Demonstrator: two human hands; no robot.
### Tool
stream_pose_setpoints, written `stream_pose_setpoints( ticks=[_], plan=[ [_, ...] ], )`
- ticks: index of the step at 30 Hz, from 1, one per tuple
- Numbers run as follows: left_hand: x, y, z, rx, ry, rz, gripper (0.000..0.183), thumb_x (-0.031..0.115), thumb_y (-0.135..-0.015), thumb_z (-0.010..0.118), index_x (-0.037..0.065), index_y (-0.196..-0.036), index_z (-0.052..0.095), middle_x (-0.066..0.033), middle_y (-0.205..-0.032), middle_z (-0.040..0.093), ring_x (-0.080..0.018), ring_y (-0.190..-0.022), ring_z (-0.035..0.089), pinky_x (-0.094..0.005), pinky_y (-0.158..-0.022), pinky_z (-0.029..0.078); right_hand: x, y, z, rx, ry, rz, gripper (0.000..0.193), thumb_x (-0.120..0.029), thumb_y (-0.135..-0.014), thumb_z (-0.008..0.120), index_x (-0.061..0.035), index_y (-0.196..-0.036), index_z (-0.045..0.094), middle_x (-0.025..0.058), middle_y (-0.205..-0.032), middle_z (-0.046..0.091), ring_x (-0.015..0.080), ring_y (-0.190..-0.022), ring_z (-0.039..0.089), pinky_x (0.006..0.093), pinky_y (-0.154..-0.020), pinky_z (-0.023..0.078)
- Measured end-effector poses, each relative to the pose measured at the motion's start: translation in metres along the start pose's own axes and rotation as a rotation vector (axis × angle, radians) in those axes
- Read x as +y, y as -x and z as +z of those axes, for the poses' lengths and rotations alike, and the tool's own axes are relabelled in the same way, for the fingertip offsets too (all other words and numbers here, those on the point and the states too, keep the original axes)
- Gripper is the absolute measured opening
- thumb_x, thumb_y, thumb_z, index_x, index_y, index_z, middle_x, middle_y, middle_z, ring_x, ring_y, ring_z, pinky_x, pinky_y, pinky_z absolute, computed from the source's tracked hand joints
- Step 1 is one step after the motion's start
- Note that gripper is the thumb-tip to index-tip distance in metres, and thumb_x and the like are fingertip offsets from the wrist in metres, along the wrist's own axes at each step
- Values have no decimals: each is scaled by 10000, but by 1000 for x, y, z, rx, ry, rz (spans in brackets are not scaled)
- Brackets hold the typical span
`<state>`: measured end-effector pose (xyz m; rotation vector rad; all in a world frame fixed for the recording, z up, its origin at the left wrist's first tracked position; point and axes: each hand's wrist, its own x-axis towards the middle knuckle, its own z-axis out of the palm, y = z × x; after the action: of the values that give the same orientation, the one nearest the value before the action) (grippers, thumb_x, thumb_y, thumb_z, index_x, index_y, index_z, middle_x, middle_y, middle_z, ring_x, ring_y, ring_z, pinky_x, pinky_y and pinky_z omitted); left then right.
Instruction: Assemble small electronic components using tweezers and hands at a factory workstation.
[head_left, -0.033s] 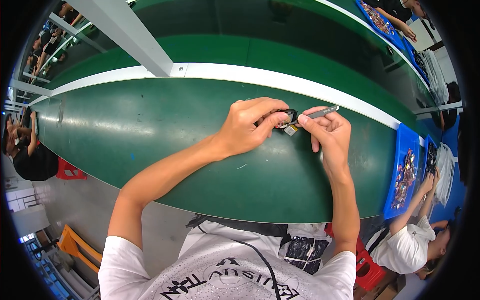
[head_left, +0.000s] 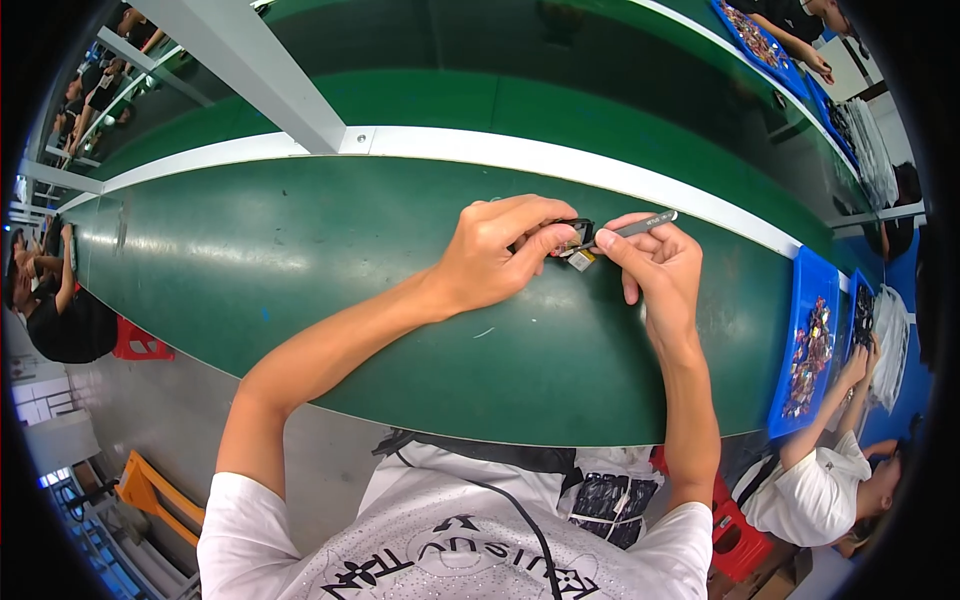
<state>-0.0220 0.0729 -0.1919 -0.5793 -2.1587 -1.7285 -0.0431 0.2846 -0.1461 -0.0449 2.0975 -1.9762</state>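
Left hand (head_left: 497, 250): bare; thumb and fingers clamped on the near edge of the black casing.
Right hand (head_left: 666, 268): bare, at 3 o'clock from the left hand; thumb and fingers pinched together on the tweezers.
Black casing (head_left: 588, 230): small, frame-like; between the two hands, at the left hand's fingertips, above the tabletop; partly covered by the fingers.
Tweezers (head_left: 648, 224): grey metal; blunt end toward 2 o'clock, points toward 8 o'clock, at the casing. Whether the points are apart or together, cannot tell.
Small block (head_left: 580, 261): silver with yellow; at 6 o'clock from the casing, close against it; how it is joined, cannot tell.
Worktable (head_left: 450, 380): green, glossy top, beneath both hands.
White rail (head_left: 520, 156): along the table's far edge, at 12 o'clock from the hands.
Grey post (head_left: 260, 70): slanting, at 10 o'clock from the left hand.
Blue tray (head_left: 815, 275): at 4 o'clock from the right hand, on the table's right end.
Small parts (head_left: 808, 360): loose, copper-red and silver, heaped in that tray.
Co-worker's hands (head_left: 857, 370): at 3 o'clock from the heap, near black pieces (head_left: 863, 325).
Red stool (head_left: 735, 540): at 5 o'clock from the right hand, below table level.
Wrapped bundle (head_left: 608, 505): black, tied; at 6 o'clock from the casing, beyond the table's near edge.
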Motion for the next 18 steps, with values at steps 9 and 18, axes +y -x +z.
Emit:
stream_pose_setpoints(
  ticks=[9,18],
  plan=[
    [1,0,-1,-10,-24,8,151,-11,-955,704,-66,-1094,725,-131,-874,736,-126,-591,682,-248,-503,560,0,-1,0,-19,13,11,169,-93,-885,814,17,-975,722,73,-772,745,36,-486,496,200,-427,329],
    [2,-1,-2,-28,30,-83,151,10,-974,691,-69,-1098,728,-120,-837,733,-116,-580,671,-243,-487,537,-1,-1,-2,-44,17,-4,166,-86,-882,818,17,-975,726,82,-787,751,31,-493,503,194,-420,331]
  ],
)
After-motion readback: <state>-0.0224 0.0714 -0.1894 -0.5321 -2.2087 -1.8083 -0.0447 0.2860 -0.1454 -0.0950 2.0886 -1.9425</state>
